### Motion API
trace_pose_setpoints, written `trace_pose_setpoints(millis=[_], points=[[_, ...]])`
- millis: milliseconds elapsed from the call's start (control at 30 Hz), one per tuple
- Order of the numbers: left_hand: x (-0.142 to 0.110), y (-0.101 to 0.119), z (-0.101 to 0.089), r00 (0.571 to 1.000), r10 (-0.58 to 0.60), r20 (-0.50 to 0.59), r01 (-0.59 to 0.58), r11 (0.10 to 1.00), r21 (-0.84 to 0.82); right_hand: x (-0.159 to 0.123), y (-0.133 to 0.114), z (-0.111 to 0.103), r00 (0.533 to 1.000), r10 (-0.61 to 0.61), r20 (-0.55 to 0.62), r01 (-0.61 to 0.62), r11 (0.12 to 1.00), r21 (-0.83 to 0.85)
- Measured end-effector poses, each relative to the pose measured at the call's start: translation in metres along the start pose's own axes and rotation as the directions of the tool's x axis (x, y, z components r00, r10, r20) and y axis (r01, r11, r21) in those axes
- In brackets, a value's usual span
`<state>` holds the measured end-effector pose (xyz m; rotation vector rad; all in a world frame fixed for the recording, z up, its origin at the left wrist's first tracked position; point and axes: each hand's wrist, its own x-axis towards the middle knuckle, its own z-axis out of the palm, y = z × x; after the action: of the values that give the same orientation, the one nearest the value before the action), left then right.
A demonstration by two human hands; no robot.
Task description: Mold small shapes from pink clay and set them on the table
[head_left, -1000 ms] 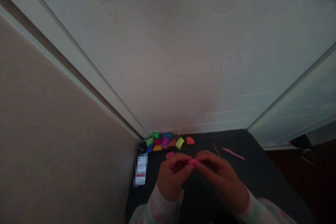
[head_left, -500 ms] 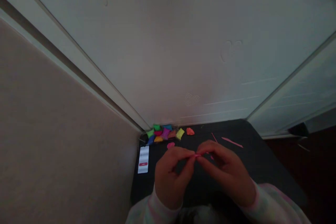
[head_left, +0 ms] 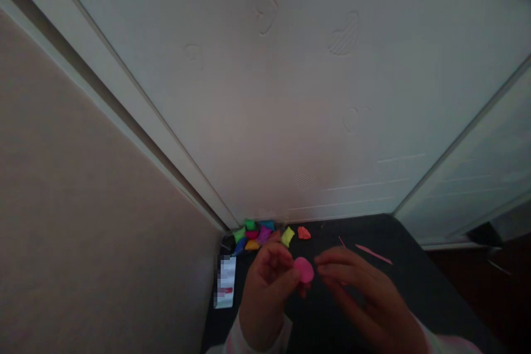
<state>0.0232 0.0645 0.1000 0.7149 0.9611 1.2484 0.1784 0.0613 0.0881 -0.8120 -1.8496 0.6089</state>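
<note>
My left hand (head_left: pixel 267 290) pinches a flat, round piece of pink modelling clay (head_left: pixel 304 270) between thumb and fingers, its face turned toward me. Just to the right of the clay is my right hand (head_left: pixel 363 290), fingers stretched out and a little apart, with nothing seen in it. Its fingertips are close to the clay's edge, with a small gap between. Beyond the right hand lie a pink pointed stick-like tool (head_left: pixel 374 254) and a thinner pink stick (head_left: pixel 342 241), partly hidden by the hand.
Small colourful packets (head_left: pixel 263 234) lie bunched at the table's back left, with a yellow packet (head_left: pixel 287 237) and an orange lump (head_left: pixel 304 233) beside them. A phone (head_left: pixel 225 282) lies at the left edge of the dark table (head_left: pixel 418 293). A white panel (head_left: pixel 265 138) rises behind.
Both hands were pinching a small pink piece together. My right hand has opened and moved off, and a round pink piece now shows in my left hand. The view has tilted up.
</note>
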Motion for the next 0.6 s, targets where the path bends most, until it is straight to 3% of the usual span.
trace_pose_setpoints(millis=[133,333,467,600], points=[[-0.001,0.001,0.003,0.997,-0.025,0.076,0.03,0.997,-0.066,0.005,-0.004,-0.003,0.996,-0.083,0.029,0.085,0.993,-0.081],[-0.011,-0.002,0.006,0.996,0.005,0.092,-0.005,1.0,0.006,0.005,-0.009,-0.007,0.99,-0.141,0.003,0.141,0.985,-0.095],[-0.022,0.005,0.006,0.974,0.192,0.12,-0.213,0.956,0.2,0.003,-0.015,-0.01,0.99,-0.138,0.013,0.139,0.989,-0.054],[-0.03,0.01,0.005,0.884,0.412,0.222,-0.467,0.811,0.353,0.001,-0.02,-0.011,0.995,-0.103,0.005,0.103,0.994,-0.02]])
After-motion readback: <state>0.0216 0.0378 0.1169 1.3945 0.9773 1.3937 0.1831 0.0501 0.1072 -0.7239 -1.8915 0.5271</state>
